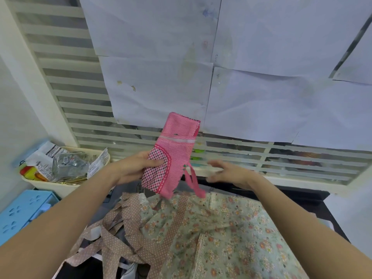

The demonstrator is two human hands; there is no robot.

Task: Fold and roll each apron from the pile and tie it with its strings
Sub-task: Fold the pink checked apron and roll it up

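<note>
Pink apron (171, 156) in left hand (130, 168)

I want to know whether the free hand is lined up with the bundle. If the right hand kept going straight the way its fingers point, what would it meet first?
Probably the dangling pink strings, then the folded pink apron that the left hand grips. The right hand is blurred and depth is unclear.

Left hand (136, 168) raised above the floral apron (221, 234), thumb across the front of the folded pink apron (171, 156), fingers behind, gripping it. Right hand (227, 172) just right of the pink apron, fingers spread, blurred, touching nothing. Both forearms bare, reaching forward.
</note>
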